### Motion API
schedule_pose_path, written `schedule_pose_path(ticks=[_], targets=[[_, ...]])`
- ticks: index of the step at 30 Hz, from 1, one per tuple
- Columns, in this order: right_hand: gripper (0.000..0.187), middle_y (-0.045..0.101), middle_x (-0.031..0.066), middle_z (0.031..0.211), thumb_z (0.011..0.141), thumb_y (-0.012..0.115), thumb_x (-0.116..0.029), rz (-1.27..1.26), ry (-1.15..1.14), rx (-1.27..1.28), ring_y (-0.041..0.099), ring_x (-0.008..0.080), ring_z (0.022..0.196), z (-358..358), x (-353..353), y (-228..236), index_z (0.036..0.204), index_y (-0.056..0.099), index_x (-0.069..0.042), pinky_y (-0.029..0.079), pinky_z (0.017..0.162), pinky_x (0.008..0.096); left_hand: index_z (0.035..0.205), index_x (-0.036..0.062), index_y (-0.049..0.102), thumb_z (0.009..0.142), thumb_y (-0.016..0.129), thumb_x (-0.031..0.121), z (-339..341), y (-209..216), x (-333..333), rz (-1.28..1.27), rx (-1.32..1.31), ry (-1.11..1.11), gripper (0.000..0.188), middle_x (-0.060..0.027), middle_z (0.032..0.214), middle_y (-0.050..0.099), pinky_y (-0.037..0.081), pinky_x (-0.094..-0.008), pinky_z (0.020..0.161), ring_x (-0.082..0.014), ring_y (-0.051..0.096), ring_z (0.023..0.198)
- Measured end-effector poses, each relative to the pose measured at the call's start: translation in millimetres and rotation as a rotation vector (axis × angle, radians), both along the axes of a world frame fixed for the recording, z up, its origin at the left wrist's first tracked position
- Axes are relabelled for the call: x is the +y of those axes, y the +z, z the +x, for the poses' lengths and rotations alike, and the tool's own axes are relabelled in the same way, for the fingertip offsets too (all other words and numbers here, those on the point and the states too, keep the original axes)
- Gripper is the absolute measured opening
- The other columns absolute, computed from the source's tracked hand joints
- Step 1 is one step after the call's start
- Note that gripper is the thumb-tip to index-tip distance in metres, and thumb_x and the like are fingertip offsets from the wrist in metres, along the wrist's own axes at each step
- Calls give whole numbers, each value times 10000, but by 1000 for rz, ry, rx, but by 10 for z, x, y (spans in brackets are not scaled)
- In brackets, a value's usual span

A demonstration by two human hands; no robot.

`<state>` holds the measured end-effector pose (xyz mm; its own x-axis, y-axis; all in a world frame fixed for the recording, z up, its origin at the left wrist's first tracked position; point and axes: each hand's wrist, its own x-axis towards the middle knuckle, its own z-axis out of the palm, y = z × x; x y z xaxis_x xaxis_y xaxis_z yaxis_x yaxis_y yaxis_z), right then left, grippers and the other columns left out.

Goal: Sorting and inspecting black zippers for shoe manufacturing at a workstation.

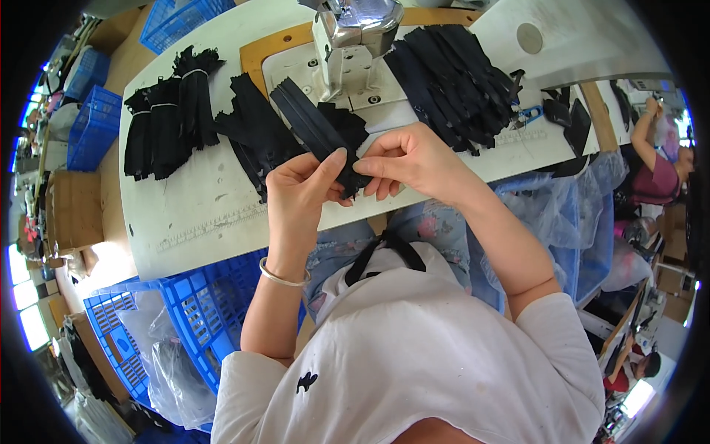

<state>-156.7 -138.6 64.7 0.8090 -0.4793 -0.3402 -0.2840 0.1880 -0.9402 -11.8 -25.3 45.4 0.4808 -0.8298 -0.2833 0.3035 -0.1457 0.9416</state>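
Black zipper (309, 118) pinched at its lower end

And it's the left hand (298, 185) clamping that strip, thumb on top, fingers curled beneath, over the white table (196, 203) near its front edge! Right hand (418, 159) joins in, thumb and forefinger pressed together at the strip's lower right edge. Its upper end slants left of the sewing machine (359, 33), just beside a loose black pile (255, 126). Farther left, three tied bundles (168, 126); right of the machine, a broad fan of black strips (447, 85).
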Motion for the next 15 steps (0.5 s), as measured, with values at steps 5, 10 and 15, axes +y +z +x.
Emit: schedule_pose_path(ticks=[5, 10, 15], targets=[[198, 658, 67, 669, 867, 664, -180, -3, 2, -60, 626, 96, 581, -6, -13, -15, 825, 669, 13, 476, 516, 198, 657, 25, 596, 863, 676, 131, -16, 32, -13, -27, 8, 8, 245, -31, 569, 556, 471, -248, 449, -80, 514, 463], [176, 653, 65, 661, 868, 657, -156, -22, -34, -90, 620, 92, 575, 5, 8, 73, 813, 662, 11, 480, 517, 200, 685, -8, 617, 858, 680, 157, 22, 72, -102, -89, -86, 26, 247, -24, 616, 582, 473, -220, 473, -78, 536, 510], [178, 657, 63, 656, 854, 656, -135, -179, -178, -106, 607, 83, 563, -10, 112, 300, 784, 646, 29, 480, 535, 213, 721, 1, 625, 873, 669, 156, 109, 305, -270, -230, -26, 65, 221, -27, 656, 608, 471, -210, 487, -65, 550, 542]])
